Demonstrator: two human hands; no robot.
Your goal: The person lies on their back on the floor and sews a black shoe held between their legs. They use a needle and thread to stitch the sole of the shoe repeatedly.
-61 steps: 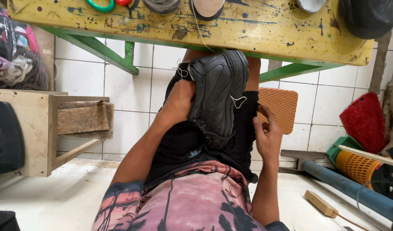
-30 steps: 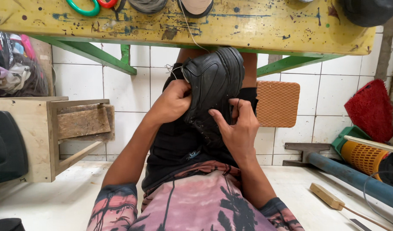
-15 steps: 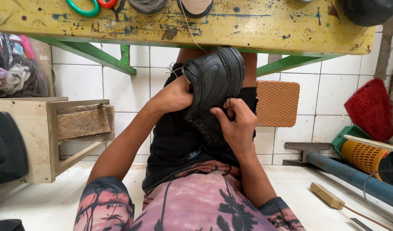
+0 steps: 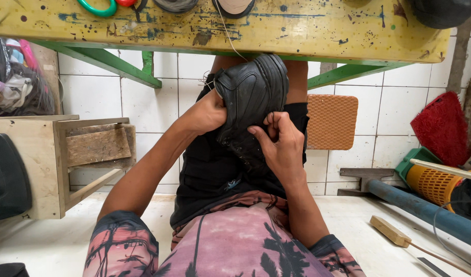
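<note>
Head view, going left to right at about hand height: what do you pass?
Wooden stool → left hand → black shoe → right hand → orange woven pad → red brush

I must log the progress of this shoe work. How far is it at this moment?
Done: a thread runs from the yellow table down to the black shoe. In hand: the left hand grips the shoe while the right hand pinches at its side. Left: I cannot tell; the seam itself is hidden by the fingers.
</note>
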